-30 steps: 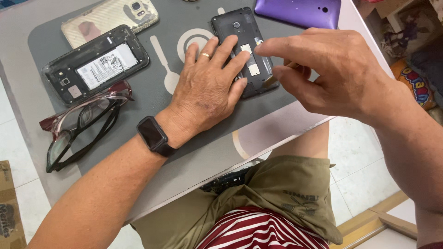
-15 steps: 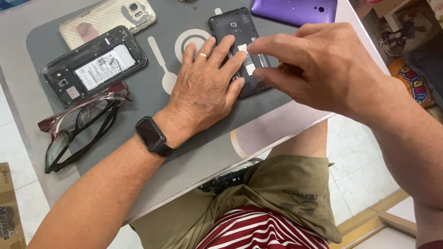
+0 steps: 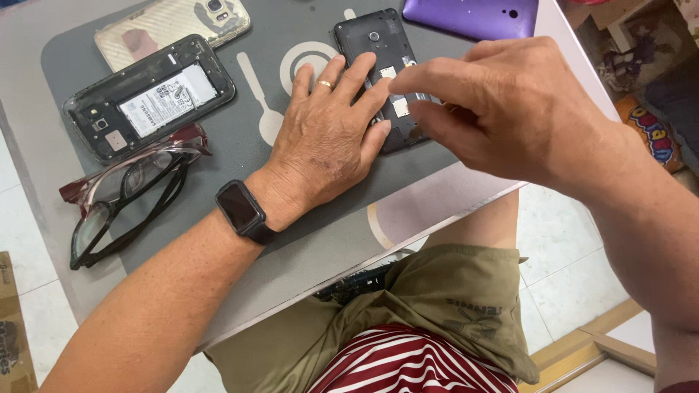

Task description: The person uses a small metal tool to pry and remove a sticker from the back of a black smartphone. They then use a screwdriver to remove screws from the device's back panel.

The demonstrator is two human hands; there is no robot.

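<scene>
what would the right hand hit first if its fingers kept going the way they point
Most likely the left hand, whose fingers lie on the opened black phone; the right hand points leftward just above them, though depth is unclear.

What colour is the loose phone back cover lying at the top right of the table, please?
Purple, glossy back cover, clearest in the head view.

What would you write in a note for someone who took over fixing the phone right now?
Left hand: flat on the grey mat, fingers steadying the small black phone with its back cover off.
Right hand: fingertips pinched over that phone's open back; whether they hold anything is hidden.
Nearby: purple plastic back cover above the phone; a second open black phone with a white-labelled battery, a gold phone cover and two pairs of glasses to the left.
Done: both phones' backs are off.
Left: the purple cover is not back on yet.
</scene>
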